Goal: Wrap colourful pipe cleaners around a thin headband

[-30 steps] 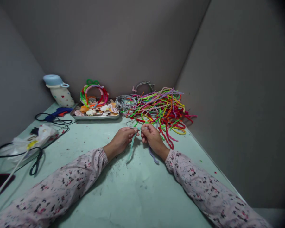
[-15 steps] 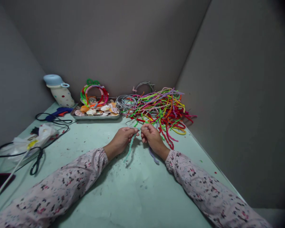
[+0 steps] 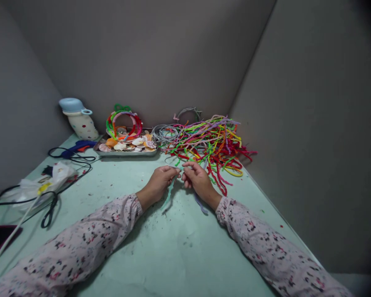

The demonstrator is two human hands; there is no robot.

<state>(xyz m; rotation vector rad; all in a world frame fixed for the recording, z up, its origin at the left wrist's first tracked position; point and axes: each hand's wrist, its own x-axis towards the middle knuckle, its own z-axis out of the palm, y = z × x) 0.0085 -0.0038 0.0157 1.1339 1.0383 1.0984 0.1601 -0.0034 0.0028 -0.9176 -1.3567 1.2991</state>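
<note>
My left hand (image 3: pixel 160 180) is closed in a pinch on a mint-green pipe cleaner (image 3: pixel 170 192), whose loose end hangs down toward the table. Close beside it, my right hand (image 3: pixel 198 178) has thumb and forefinger pinched at the same spot, where a short bit of the pipe cleaner shows between the fingertips. A thin grey loop (image 3: pixel 170 160) rises just behind the left fingers. From under the right hand a lavender pipe cleaner (image 3: pixel 201 205) hangs out. Exactly how the strands join is hidden by my fingers.
Behind my hands lies a tangled heap of coloured pipe cleaners (image 3: pixel 216 140) beside grey wire coils (image 3: pixel 167 133). A metal tray (image 3: pixel 126 154) holds seashells and colourful wrapped hoops (image 3: pixel 139 123). At left are a bottle (image 3: pixel 82 121), black cable (image 3: pixel 52 206) and plastic bag (image 3: pixel 60 175). Grey walls enclose the table.
My right fingers have shifted slightly and loosened a little at the pinch. The left hand stays nearly still. The whole view has moved very slightly.
</note>
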